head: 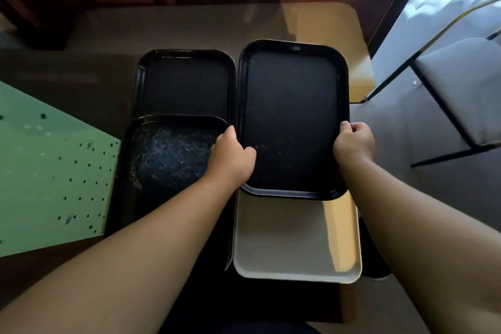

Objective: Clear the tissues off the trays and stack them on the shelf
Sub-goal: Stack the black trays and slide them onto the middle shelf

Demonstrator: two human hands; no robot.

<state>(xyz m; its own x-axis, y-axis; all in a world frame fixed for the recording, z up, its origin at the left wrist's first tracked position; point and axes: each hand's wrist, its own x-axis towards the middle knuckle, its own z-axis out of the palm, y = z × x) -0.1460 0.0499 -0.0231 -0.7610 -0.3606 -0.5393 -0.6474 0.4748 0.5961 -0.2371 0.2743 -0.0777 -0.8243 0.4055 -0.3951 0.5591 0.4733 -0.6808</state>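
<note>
The desk (189, 27) carries four trays. A black tray (292, 116) on the right overlaps the far end of a beige tray (292, 247); two more black trays (184, 84) overlap on the left, the nearer scratched one (168, 160) on top. The left hand (233, 154) grips the right black tray's left rim, the right hand (352, 144) its right rim.

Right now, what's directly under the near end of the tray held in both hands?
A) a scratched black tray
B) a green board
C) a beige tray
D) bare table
C: the held tray, gripped by the left hand and right hand, overlaps the far end of the beige tray.
</note>
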